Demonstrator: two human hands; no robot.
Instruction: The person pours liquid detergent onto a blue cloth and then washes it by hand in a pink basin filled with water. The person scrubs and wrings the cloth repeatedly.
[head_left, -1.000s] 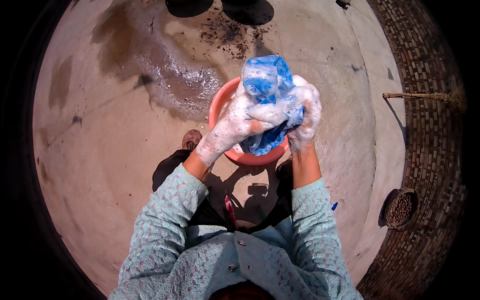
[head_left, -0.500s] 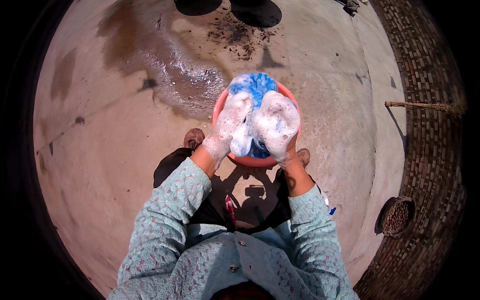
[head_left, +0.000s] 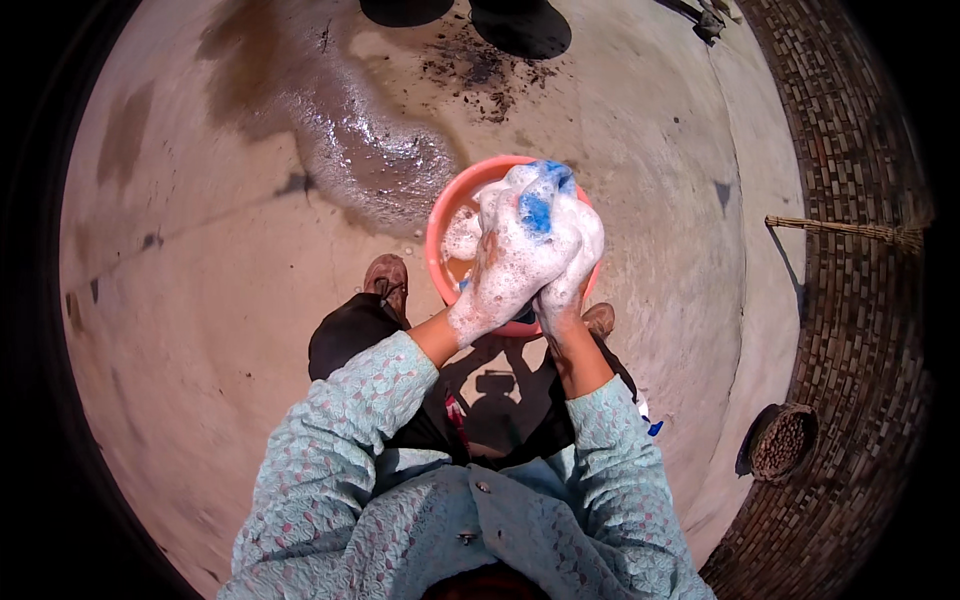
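A pink plastic basin [head_left: 436,245] stands on the concrete between my feet, with sudsy brownish water showing at its left side. Above it, a blue cloth [head_left: 536,212] is bunched up and thick with white foam. My left hand [head_left: 508,268] is closed over the cloth from the left. Pressed against it from the right is my right hand [head_left: 578,275], also closed on the cloth. Lather coats both hands to the wrists and hides most of the fingers. Only patches of blue show through the suds.
A wet patch [head_left: 375,160] spreads over the concrete beyond the basin to the left. Two dark round shapes [head_left: 520,28] are at the far edge. On the right, a straw broom [head_left: 850,228] and a basket of small round brown things [head_left: 783,445] lie by brick paving [head_left: 860,330].
My hands have come together around the cloth, with the left moving right across it. The cloth is bunched smaller, and the water at the basin's left now shows.
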